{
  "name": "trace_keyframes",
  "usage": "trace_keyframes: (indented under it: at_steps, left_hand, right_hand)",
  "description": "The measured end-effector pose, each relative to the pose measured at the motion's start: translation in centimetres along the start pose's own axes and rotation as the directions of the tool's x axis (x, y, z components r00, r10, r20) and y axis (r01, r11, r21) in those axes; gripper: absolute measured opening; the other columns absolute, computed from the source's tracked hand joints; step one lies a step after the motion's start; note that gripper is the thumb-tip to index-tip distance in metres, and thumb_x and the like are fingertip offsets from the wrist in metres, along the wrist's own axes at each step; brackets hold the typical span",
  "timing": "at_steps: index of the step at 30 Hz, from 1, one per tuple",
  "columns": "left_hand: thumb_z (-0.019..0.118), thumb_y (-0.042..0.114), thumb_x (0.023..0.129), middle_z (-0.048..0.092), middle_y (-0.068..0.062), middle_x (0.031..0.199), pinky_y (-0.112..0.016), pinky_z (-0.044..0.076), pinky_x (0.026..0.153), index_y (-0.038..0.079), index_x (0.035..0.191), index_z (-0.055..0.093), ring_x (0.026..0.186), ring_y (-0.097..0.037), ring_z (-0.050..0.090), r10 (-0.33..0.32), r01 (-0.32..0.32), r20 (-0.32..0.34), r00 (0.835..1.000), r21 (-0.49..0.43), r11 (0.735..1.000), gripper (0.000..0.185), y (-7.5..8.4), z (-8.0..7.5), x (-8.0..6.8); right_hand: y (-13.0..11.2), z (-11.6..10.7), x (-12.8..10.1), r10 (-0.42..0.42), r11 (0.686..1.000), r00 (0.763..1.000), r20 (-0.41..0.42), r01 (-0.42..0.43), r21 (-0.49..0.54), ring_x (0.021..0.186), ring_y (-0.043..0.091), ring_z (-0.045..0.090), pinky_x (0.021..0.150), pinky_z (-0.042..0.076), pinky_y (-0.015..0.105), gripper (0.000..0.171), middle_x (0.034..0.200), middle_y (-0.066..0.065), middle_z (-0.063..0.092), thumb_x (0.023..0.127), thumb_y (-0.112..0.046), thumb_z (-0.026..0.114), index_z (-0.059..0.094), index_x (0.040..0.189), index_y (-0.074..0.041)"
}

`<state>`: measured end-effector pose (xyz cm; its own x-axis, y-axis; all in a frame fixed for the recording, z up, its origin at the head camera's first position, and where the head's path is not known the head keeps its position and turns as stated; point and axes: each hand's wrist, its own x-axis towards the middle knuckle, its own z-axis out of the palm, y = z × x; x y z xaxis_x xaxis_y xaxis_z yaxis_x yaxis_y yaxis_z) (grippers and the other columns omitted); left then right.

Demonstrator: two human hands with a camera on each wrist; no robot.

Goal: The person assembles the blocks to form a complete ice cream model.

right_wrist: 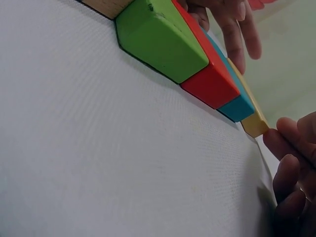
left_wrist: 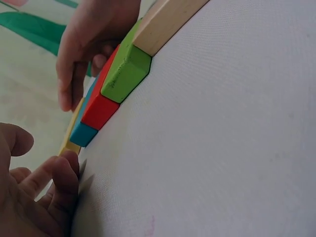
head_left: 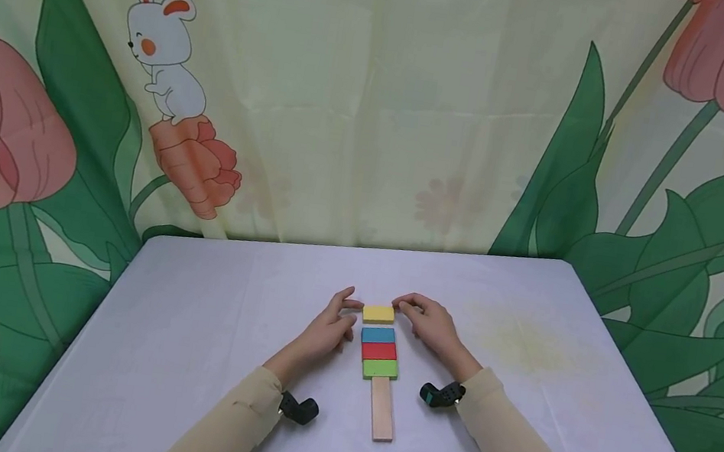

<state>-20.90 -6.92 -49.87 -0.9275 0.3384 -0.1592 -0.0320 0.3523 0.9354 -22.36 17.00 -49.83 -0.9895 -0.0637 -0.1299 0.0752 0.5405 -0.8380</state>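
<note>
White-clothed table (head_left: pixel 177 354) with a row of yellow block (head_left: pixel 378 313), blue block (head_left: pixel 378 334), red block (head_left: pixel 379 350), green block (head_left: pixel 380 368), plain wooden plank (head_left: pixel 382 408).

Both forearms reach forward in pale sleeves, angled inward so the hands meet close together near the middle, each wrist wearing a small black camera. The left hand (head_left: pixel 325 327) lies low, its fingers loosely curled and their tips pointing inward (the thumb sits apart from them in the left wrist view). The right hand (head_left: pixel 429 323) mirrors it, knuckles raised, fingers (right_wrist: pixel 289 143) bent with tips turned toward the left hand.
</note>
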Motion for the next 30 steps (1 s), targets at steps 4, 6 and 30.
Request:
trace_keyframes:
  at_steps: [4, 6, 30]
  left_hand:
    - [0.047, 0.024, 0.107, 0.053, -0.003, 0.148, -0.029, 0.049, 0.064, 0.019, 0.164, 0.022, 0.076, -0.018, 0.058, -0.005, 0.004, -0.011, 1.0, -0.008, 1.0, 0.063, -0.14, 0.05, 0.02]
    - [0.047, 0.024, 0.107, 0.053, -0.004, 0.146, -0.028, 0.049, 0.064, 0.019, 0.164, 0.023, 0.077, -0.018, 0.058, -0.006, 0.006, -0.015, 1.0, -0.016, 1.0, 0.062, -0.29, 0.08, 0.03]
    - [0.046, 0.018, 0.107, 0.06, -0.006, 0.132, -0.027, 0.049, 0.062, 0.016, 0.161, 0.031, 0.08, -0.016, 0.057, 0.006, -0.007, -0.037, 0.999, -0.026, 1.0, 0.056, -0.41, 0.08, -0.44]
  right_hand:
    - [-0.04, -0.03, -0.04, -0.001, 1.0, 1.0, 0.0, 0.001, -0.003, 0.065, 0.018, 0.053, 0.063, 0.045, 0.03, 0.025, 0.121, 0.001, 0.071, 0.105, -0.035, 0.059, 0.074, 0.119, -0.021]
    - [0.06, -0.01, -0.04, -0.001, 1.0, 1.0, 0.001, 0.001, -0.005, 0.065, 0.018, 0.053, 0.063, 0.045, 0.03, 0.024, 0.119, 0.001, 0.071, 0.105, -0.034, 0.059, 0.075, 0.118, -0.022]
    - [0.62, 0.13, -0.01, -0.02, 1.0, 1.0, 0.002, 0.02, -0.005, 0.066, 0.018, 0.054, 0.062, 0.046, 0.029, 0.02, 0.112, -0.001, 0.073, 0.104, -0.032, 0.06, 0.076, 0.111, -0.022]
